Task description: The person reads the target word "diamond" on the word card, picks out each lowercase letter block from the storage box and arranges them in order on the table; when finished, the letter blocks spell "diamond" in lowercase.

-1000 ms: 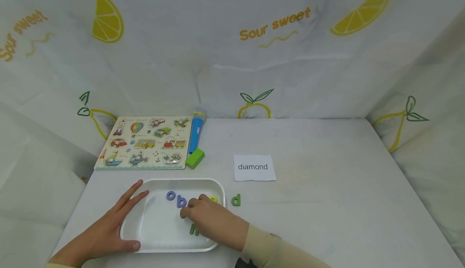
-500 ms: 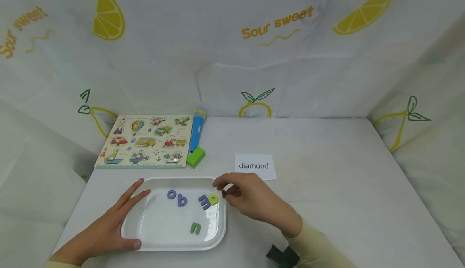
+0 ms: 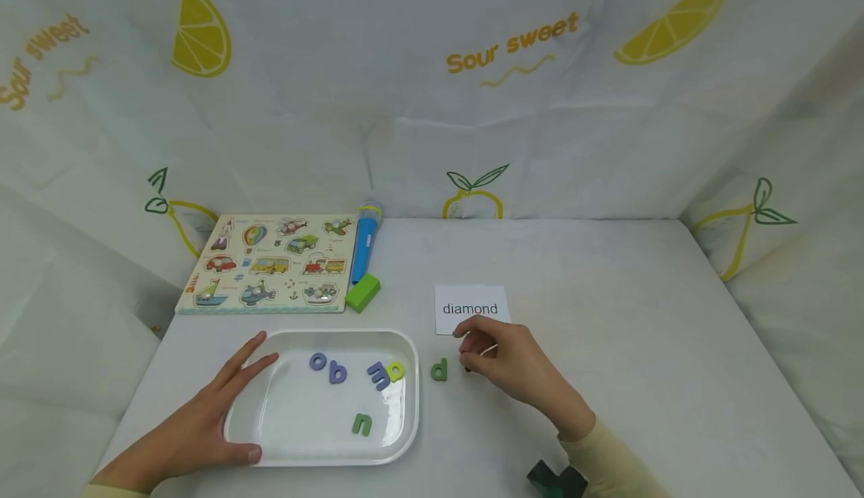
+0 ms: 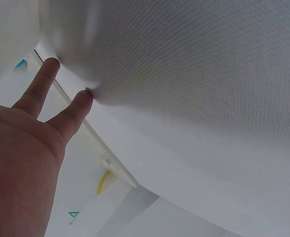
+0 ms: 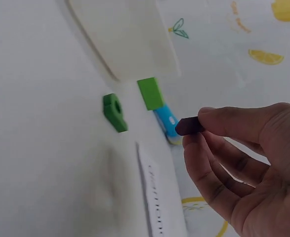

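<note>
My left hand (image 3: 189,430) lies along the left end of a white tray (image 3: 317,461), fingers spread and straight, thumb at the front rim. In the left wrist view two fingertips press the tray's outer wall. Inside the tray are letter pieces: a purple o (image 3: 318,361), a purple b (image 3: 337,372), a purple m (image 3: 379,376), a yellow letter (image 3: 395,371) and a green n (image 3: 362,424). Between thumb and fingertips, my right hand (image 3: 516,363) pinches a small dark letter piece (image 5: 189,126), its shape unclear. Just left of that hand, a green d (image 3: 439,370) lies on the table.
A white card (image 3: 471,318) printed "diamond" lies behind the right hand, partly covered by it. At the back left are a vehicle puzzle board (image 3: 270,265), a blue toy microphone (image 3: 364,247) and a green block (image 3: 363,293). A lemon-print curtain (image 3: 378,130) hangs behind the table.
My right hand has come out of the tray and moved right, past the green d, with the small dark piece pinched. My left hand has stayed at the tray.
</note>
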Tool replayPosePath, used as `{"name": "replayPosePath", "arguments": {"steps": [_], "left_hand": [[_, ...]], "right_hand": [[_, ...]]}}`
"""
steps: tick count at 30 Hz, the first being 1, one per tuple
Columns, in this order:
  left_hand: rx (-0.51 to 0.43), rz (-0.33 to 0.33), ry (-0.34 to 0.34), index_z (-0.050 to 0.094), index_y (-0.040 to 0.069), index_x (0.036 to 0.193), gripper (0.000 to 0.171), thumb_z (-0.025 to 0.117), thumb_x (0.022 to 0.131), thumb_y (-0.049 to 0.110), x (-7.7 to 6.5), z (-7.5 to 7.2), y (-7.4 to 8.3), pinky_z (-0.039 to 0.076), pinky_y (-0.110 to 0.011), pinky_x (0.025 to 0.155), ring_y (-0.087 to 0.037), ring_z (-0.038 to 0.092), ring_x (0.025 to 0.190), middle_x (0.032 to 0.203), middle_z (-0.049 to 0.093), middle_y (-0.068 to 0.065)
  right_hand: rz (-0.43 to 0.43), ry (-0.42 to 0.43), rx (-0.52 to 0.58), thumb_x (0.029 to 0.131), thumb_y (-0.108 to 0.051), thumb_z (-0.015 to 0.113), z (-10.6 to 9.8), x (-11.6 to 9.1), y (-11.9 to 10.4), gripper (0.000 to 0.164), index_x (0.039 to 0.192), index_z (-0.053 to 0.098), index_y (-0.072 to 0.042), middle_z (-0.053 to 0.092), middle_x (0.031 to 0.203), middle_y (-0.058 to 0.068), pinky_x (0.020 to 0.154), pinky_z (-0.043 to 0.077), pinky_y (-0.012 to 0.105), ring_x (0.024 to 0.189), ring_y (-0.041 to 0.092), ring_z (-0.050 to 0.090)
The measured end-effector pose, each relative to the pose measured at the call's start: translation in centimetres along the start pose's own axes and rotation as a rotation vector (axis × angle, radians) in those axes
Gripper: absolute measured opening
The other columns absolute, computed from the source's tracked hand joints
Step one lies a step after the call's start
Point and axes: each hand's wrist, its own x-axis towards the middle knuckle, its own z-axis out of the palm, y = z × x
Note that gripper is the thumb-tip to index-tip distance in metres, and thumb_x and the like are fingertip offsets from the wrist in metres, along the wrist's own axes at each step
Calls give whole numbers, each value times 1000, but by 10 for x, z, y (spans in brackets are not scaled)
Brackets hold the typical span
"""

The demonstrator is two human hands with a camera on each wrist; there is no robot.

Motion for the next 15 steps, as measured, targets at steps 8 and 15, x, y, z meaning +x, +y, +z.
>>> {"name": "replayPosePath", "arguments": {"steps": [8,15], "left_hand": [[47,-1,4,35,28,158,112,88,65,61,-2,-1,-1,56,-49,81,-39,38,134,170,-1,4],[60,0,-1,34,29,158,112,87,65,63,0,0,1,56,-50,81,-41,37,136,170,-2,5]], "right_hand": [[19,37,-33,83,4,78,32,2,31,27,104,70,-10,65,86,-7,70,57,25,75,7,68],[-11,59,-134,83,-3,81,37,2,40,26,104,70,-13,65,86,-10,68,53,25,74,4,59]]}}
